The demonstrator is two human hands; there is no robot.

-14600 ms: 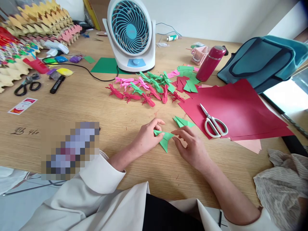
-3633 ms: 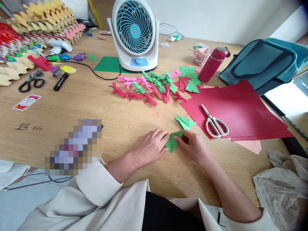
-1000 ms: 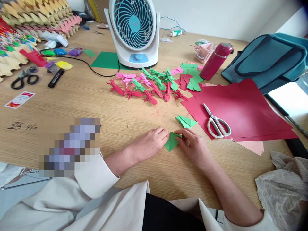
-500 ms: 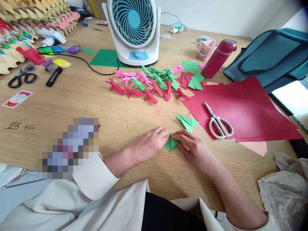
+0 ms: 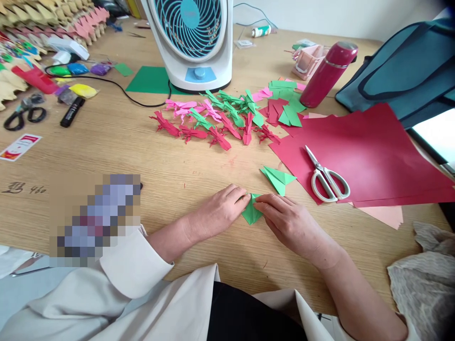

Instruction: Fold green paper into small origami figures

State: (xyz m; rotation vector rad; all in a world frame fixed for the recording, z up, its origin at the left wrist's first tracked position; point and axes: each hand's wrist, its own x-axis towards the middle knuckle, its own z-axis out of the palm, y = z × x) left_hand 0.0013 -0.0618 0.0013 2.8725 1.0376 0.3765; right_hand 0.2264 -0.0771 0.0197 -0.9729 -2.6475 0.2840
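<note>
Paper (image 5: 252, 216), green and creased, under fingers (image 5: 272, 203)

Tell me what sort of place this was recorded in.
Probably an indoor papercraft workspace, in a home or small workshop; I can't tell which. The signs are the folded paper figures, the white-handled scissors and the creased green paper between the left hand and right hand.

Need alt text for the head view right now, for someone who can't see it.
Left hand and right hand touch a small folded green paper on a wooden table; folded paper figures lie beyond, with white-handled scissors on red sheets to the right.
</note>
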